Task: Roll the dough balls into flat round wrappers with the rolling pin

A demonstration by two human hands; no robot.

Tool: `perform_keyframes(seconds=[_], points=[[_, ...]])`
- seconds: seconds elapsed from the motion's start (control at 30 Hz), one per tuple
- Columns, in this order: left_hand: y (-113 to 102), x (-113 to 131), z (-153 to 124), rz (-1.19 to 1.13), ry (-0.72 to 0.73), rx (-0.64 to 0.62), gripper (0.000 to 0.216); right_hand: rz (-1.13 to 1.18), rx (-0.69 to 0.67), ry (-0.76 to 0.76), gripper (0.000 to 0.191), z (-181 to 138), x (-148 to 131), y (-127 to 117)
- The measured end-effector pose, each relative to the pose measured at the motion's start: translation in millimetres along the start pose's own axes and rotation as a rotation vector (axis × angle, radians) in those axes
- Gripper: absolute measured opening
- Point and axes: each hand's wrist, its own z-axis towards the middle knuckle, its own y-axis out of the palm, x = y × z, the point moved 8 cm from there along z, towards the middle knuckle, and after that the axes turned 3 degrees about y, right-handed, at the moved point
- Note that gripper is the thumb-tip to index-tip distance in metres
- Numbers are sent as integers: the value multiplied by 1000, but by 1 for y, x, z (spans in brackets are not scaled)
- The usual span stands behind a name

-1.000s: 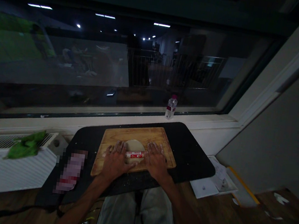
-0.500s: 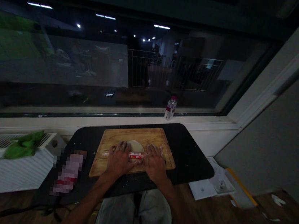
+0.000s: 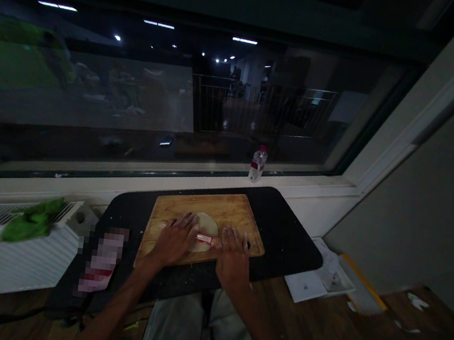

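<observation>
A pale, round sheet of dough (image 3: 207, 224) lies flat on the wooden cutting board (image 3: 229, 203). Across it runs a rolling pin (image 3: 204, 238) with a red and white label, slightly tilted. My left hand (image 3: 178, 237) is closed over the pin's left part, and my right hand (image 3: 233, 252) over its right part. Both hands have whitish flour on the fingers. Dough shows on the far and near sides of the pin. Most of the pin's length is hidden under my hands.
The board rests on a black table (image 3: 285, 238) by the window. A bottle (image 3: 258, 164) with a pink cap stands on the sill. A pixelated pack (image 3: 102, 262) lies at the table's left, and a green cloth (image 3: 33, 218) on the radiator. Papers (image 3: 306, 284) lie right of the table.
The rolling pin has turned and tilted, so less of its red label shows. My left hand has shifted slightly left, and my right hand has changed angle. More dough is visible.
</observation>
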Motion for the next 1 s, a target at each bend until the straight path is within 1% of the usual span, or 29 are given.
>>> perform_keyframes(seconds=[0.03,0.1,0.27,0.37,0.47,0.53,0.6,0.73,0.87,1.0], points=[[1,-5,3,-1,13,-22,53,7,1,11,51,-4,-2,-2],[3,-19,11,2,-39,-39,54,10,10,35,51,-11,-7,-6],[4,-40,32,39,-108,6,54,-41,38,69,56,-36,-26,-10],[7,-46,34,57,-143,28,55,-92,7,80,61,-50,-39,-7],[8,-48,28,55,-129,80,55,-102,-21,91,63,-53,-44,-7],[7,-49,21,43,-109,109,55,-81,-18,97,62,-47,-42,-9],[8,-50,15,28,-92,111,56,-66,-4,90,59,-36,-35,-11],[6,-50,5,23,-77,110,57,-52,2,83,54,-7,-13,-9],[-1,-47,-1,50,-62,144,55,-14,-30,58,50,25,4,-3],[-5,-45,0,66,-85,132,56,-29,-74,72,50,59,17,9]])
